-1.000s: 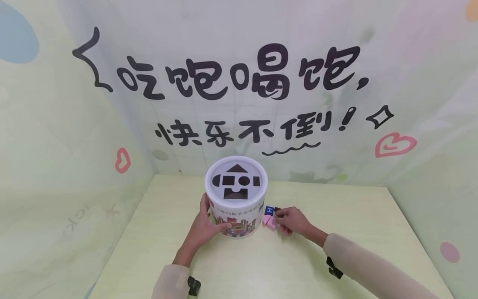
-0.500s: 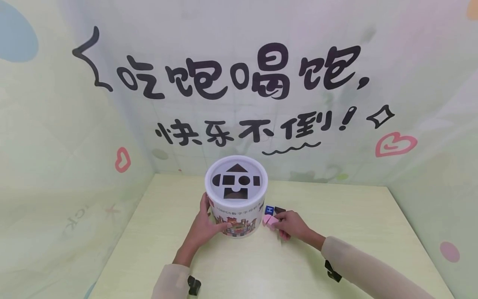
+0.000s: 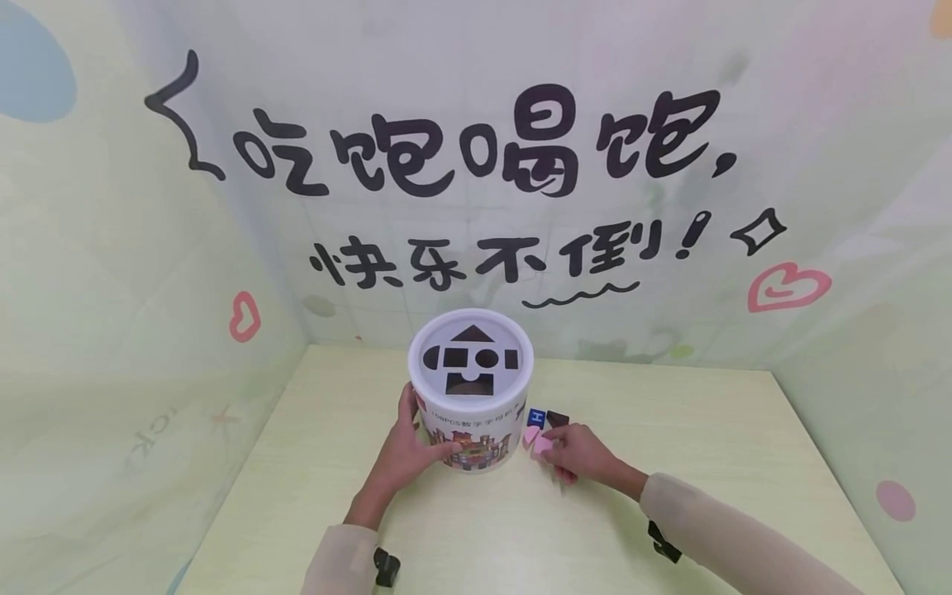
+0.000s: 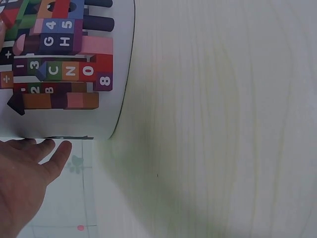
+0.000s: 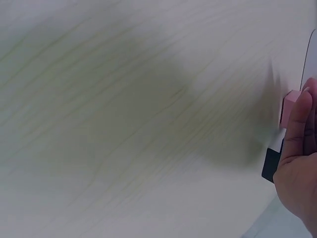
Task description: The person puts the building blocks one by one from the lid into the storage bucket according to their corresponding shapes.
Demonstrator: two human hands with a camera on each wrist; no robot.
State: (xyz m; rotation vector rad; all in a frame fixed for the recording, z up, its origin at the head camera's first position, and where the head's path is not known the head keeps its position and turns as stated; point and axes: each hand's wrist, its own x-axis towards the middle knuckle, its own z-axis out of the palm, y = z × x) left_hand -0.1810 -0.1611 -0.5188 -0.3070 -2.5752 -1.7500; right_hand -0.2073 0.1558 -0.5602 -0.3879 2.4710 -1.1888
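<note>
- right hand (image 3: 583, 453) is pinching pink block (image 3: 540, 445) on table (image 3: 706, 430) beside tub (image 3: 472, 388); small, rigid, likely light, best gripped by flat sides.
- left hand (image 3: 411, 450) is steadying tub, fingers spread against wall.

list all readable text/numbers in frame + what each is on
"吃饱喝饱," on the back wall
"快乐不倒!" on the back wall, second line
"H" on the blue block beside the white shape-sorter bucket
"4 5", "G H", "3", "C N 0", "8", "2 B", "+", "÷" on the blocks printed on the bucket label
A dark line of print under the bucket's rim: too small to read.
Faint mirrored letters on the left wall: unreadable.
</note>
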